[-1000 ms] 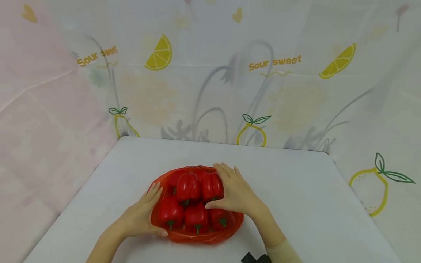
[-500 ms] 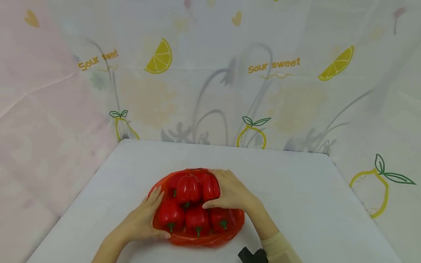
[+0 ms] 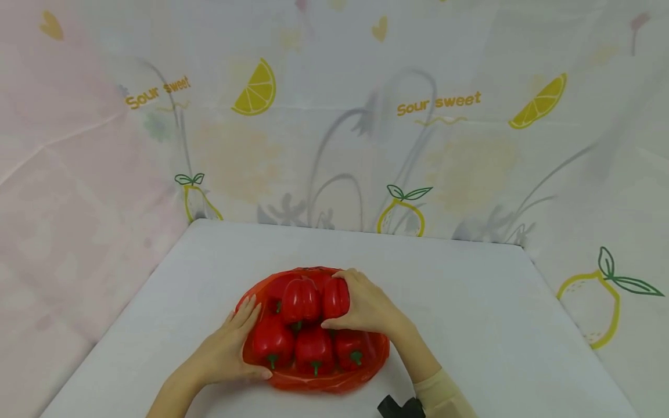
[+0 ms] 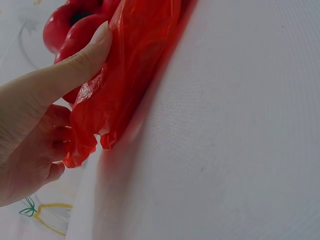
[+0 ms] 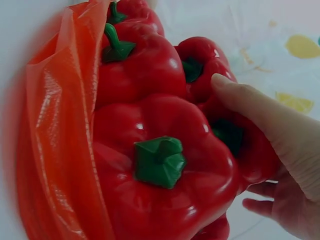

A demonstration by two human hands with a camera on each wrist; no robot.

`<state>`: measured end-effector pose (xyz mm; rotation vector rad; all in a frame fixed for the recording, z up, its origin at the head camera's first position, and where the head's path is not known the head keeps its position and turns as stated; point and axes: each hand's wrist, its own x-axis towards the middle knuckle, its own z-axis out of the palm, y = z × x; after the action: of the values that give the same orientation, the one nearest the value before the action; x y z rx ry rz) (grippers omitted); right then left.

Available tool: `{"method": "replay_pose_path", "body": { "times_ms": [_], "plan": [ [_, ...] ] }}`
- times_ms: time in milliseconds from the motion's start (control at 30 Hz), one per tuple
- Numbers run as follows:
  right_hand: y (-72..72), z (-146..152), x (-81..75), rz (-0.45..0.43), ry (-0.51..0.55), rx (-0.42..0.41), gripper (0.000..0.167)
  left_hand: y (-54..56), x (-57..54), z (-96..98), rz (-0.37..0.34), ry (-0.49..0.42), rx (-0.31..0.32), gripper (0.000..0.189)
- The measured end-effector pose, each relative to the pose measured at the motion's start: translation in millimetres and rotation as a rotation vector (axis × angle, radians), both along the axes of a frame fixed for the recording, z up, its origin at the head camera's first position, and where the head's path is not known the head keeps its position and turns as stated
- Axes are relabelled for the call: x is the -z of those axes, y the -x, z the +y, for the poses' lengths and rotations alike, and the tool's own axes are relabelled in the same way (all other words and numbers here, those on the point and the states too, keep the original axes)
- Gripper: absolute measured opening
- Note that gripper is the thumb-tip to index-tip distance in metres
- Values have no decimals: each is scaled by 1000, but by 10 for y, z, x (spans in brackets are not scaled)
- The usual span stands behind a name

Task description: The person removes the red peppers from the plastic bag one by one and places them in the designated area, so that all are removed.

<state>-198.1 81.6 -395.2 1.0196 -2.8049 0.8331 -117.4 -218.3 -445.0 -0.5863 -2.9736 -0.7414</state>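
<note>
On white worktop (image 3: 470, 313), at six o'clock in the head view: one red plastic bag (image 3: 313, 382), containing red peppers (image 3: 313, 348), green-stemmed. At the bag's nine o'clock: left hand (image 3: 228, 348), fingers straight against its side. At two o'clock: right hand (image 3: 366, 305), gripping one pepper (image 3: 336, 298). At twelve: lemon-printed cloth (image 3: 324, 145).

Both hands (image 3: 227, 351) (image 3: 368, 305) reach inward, facing each other.
</note>
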Motion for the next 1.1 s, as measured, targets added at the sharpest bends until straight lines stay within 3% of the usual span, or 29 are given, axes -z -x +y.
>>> {"method": "replay_pose_path", "body": {
  "times_ms": [300, 600, 933, 1100],
  "plan": [
    [-29, 93, 100, 205, 108, -8, 80, 0, -6, 11, -16, -1, -12, 129],
    [-88, 159, 11, 440, 182, 40, 80, -5, -19, 11, -20, -16, -23, 125],
    [-149, 298, -46, 539, 249, 71, 82, -5, -14, 20, -28, -13, -31, 127],
    [-120, 459, -17, 575, 268, 126, 83, -11, -7, 3, -37, -8, -40, 128]
  ]
}}
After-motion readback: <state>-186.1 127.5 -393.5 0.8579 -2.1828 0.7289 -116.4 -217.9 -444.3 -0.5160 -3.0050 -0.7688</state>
